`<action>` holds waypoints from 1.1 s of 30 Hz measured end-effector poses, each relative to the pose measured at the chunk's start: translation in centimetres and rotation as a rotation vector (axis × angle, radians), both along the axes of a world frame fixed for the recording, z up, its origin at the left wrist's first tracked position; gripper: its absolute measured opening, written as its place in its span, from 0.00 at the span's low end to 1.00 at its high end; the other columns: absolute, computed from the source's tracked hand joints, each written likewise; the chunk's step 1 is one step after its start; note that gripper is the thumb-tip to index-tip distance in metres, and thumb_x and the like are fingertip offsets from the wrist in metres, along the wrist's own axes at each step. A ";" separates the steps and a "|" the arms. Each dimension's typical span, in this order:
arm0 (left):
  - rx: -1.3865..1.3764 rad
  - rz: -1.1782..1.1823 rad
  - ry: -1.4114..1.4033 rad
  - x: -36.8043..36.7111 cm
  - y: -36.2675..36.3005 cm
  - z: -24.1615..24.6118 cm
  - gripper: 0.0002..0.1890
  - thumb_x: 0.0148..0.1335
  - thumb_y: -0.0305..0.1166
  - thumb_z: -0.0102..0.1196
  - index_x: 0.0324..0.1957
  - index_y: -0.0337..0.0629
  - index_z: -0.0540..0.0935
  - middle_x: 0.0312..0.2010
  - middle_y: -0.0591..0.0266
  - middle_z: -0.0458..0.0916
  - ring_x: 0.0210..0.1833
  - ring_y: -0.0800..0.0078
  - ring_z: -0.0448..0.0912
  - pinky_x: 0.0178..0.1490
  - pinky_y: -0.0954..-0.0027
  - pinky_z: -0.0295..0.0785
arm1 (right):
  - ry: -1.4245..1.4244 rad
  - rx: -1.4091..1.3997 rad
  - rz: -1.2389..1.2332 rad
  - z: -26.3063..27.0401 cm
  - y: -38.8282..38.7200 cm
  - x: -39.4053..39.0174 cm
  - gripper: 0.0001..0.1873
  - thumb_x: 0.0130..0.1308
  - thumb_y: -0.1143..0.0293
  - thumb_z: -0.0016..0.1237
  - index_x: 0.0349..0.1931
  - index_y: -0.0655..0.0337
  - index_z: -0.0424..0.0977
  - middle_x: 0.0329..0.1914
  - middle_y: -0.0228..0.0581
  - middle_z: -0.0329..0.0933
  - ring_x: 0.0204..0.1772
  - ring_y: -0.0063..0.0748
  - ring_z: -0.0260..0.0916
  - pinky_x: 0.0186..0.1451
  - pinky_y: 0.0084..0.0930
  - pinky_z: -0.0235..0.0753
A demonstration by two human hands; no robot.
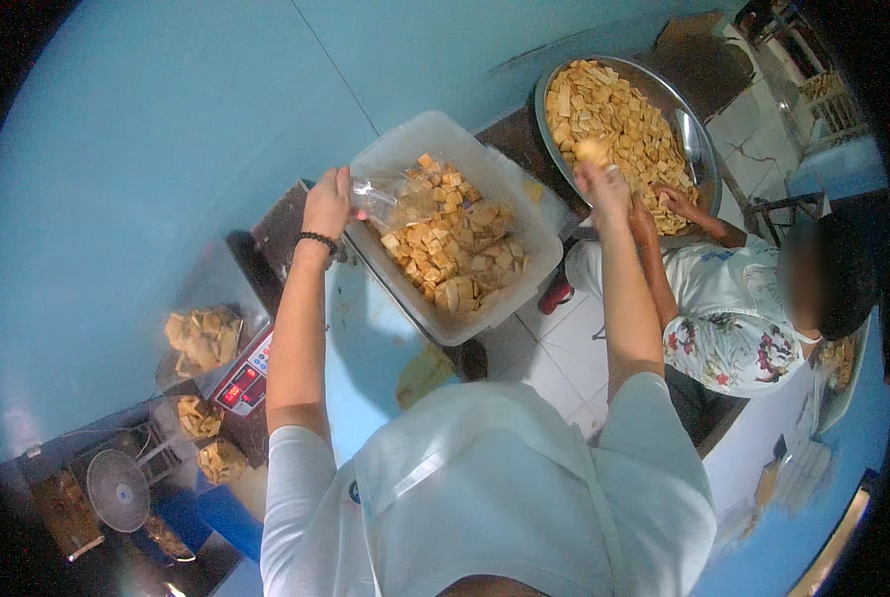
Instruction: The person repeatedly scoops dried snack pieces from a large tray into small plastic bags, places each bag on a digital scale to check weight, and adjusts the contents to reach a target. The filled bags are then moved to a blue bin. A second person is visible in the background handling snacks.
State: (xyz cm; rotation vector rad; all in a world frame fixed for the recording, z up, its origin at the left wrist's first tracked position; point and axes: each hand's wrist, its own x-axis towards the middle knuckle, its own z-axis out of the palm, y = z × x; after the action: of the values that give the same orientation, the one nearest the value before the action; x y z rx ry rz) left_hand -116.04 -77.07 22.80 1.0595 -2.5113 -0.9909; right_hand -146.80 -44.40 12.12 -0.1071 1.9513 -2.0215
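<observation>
My left hand [329,205] grips the edge of a clear plastic bag [389,198], which hangs over the left side of a translucent plastic bin [534,280]. Square, tan snack pieces [426,250] lie in the bin, some under clear plastic. My right hand [605,194] is raised at the near edge of a large round metal basin [702,160] full of similar flat pieces [613,104]. Yellowish pieces [593,151], blurred, show at its fingertips. Close beside it are the hands of another person.
The other person [736,321] sits at the right, hands in the basin. At the left, a digital scale [243,388] bears a filled bag [204,339]; filled bags [221,461] lie below it. A small fan [119,490] stands lower left. A blue wall [191,112] runs behind the bin.
</observation>
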 end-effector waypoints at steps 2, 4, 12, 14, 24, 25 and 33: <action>0.158 -0.010 0.071 0.4 0.2 -0.3 0.22 0.74 0.45 0.42 0.40 0.32 0.76 0.33 0.43 0.81 0.23 0.58 0.82 0.34 0.59 0.75 | -0.069 -0.091 -0.173 0.6 -0.4 -0.9 0.14 0.64 0.63 0.61 0.42 0.62 0.76 0.31 0.31 0.79 0.30 0.26 0.75 0.33 0.20 0.74; 0.451 -0.061 0.291 0.9 0.5 -0.5 0.21 0.74 0.46 0.42 0.40 0.35 0.77 0.28 0.51 0.80 0.22 0.65 0.82 0.29 0.63 0.74 | 0.032 -0.033 -0.180 0.1 -0.7 -0.5 0.16 0.63 0.62 0.61 0.44 0.64 0.76 0.33 0.33 0.79 0.33 0.28 0.76 0.34 0.22 0.75; 0.275 -0.022 0.035 1.8 2.3 -2.3 0.15 0.75 0.41 0.44 0.46 0.40 0.78 0.31 0.64 0.81 0.26 0.78 0.83 0.24 0.76 0.73 | 0.307 0.291 0.743 -3.4 -3.7 11.4 0.23 0.64 0.53 0.57 0.46 0.67 0.78 0.38 0.44 0.82 0.41 0.35 0.79 0.45 0.34 0.77; 0.360 0.053 0.100 1.9 2.9 -2.9 0.15 0.75 0.41 0.44 0.47 0.40 0.77 0.32 0.65 0.81 0.27 0.77 0.84 0.24 0.77 0.73 | 0.117 0.213 0.804 -1.5 -5.1 14.2 0.21 0.65 0.52 0.56 0.44 0.63 0.79 0.39 0.38 0.82 0.42 0.31 0.79 0.43 0.32 0.77; 0.243 -0.117 0.500 0.2 9.7 -4.2 0.07 0.73 0.30 0.47 0.46 0.36 0.74 0.58 0.53 0.75 0.43 0.73 0.84 0.35 0.75 0.78 | -0.453 -0.193 0.482 4.9 -8.7 18.9 0.12 0.71 0.65 0.53 0.51 0.57 0.74 0.47 0.33 0.78 0.48 0.31 0.80 0.43 0.27 0.80; 0.181 -0.145 0.418 -0.1 9.8 -3.6 0.08 0.72 0.30 0.50 0.45 0.34 0.74 0.61 0.51 0.72 0.43 0.72 0.84 0.36 0.74 0.79 | -0.410 -0.202 0.459 4.8 -8.5 18.4 0.11 0.71 0.67 0.52 0.50 0.58 0.74 0.46 0.33 0.78 0.48 0.31 0.80 0.43 0.26 0.80; -0.003 -0.339 0.295 1.4 10.3 -2.7 0.17 0.65 0.27 0.56 0.55 0.34 0.74 0.63 0.44 0.69 0.56 0.51 0.78 0.59 0.62 0.72 | -0.135 -0.092 0.278 0.4 -5.9 6.5 0.03 0.69 0.74 0.50 0.39 0.62 0.75 0.39 0.36 0.79 0.42 0.31 0.79 0.42 0.26 0.81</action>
State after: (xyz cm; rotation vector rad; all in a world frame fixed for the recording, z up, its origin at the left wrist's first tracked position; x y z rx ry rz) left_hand -114.65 -66.75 20.08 0.4487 -2.4824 -1.1342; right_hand -140.26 -50.34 12.47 -0.2430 1.6609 -1.8839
